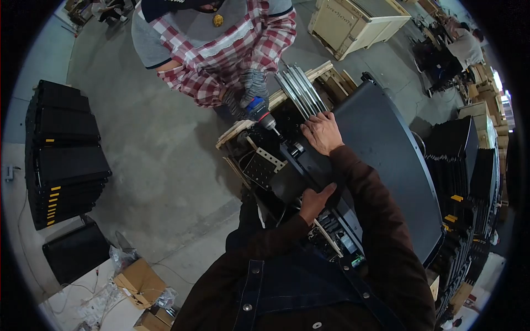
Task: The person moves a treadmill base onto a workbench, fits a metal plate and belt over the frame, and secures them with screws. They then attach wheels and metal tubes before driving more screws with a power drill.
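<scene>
My left hand (316, 204) rests on the black metal frame (298, 165) of a machine, its thumb apart from the other fingers. Farther up, my right hand (323, 133) lies on the frame's dark surface with its fingers spread, close to the ends of several silvery rods (301, 88). A co-worker in gloves holds a blue and red power drill (259, 113), its bit pointing down at the frame near a small round metal part (298, 148). To the right of my right hand is a large dark curved panel (381, 160). Below my left hand, a green circuit board (358, 260) shows inside the machine.
Black panels (69, 149) are stacked at the left, with more stacks (452, 160) at the right. A wooden crate (353, 25) stands at the top. An open cardboard box (139, 282) sits at the lower left. Other people are at the upper right and upper left.
</scene>
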Tool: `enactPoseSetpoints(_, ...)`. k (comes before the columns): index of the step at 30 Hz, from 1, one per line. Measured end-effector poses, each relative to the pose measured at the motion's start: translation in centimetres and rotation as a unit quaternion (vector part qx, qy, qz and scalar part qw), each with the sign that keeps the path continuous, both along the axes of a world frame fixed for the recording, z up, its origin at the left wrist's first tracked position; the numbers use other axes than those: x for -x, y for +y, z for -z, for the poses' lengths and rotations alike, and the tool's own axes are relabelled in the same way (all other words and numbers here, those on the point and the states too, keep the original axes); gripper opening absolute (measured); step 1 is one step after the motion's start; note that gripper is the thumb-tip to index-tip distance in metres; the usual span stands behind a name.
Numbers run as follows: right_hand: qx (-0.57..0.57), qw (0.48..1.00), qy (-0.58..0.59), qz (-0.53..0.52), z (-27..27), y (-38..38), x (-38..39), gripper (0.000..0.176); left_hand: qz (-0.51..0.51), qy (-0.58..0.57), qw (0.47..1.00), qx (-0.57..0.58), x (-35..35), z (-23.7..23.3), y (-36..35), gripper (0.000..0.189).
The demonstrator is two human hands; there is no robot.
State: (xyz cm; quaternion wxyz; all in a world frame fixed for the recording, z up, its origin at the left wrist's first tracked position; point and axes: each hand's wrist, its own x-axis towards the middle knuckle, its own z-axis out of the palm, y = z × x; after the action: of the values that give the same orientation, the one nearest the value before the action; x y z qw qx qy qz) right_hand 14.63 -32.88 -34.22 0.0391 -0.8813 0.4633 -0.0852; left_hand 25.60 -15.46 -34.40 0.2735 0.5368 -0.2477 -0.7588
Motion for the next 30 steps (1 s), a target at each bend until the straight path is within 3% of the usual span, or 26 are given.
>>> enactPoseSetpoints(10, 0.017, 0.999, -0.024, 0.017, 0.2, 0.1, -0.2, 0.028, -0.009, 0.0, 1.0, 0.007, 0.1, -0.2, -0.1, 0.067)
enactPoseSetpoints(24, 0.019, 0.999, -0.033, 0.022, 0.3, 0.2, -0.2, 0.028, -0.014, 0.004, 1.0, 0.001, 0.6, 1.4, 0.3, 0.05)
enactPoseSetpoints(30, 0.005, 1.0, -0.009, 0.018, 0.0, 0.0, -0.2, 0.027, -0.002, 0.016, 1.0, 0.008, 0.3, 1.5, 0.3, 0.058)
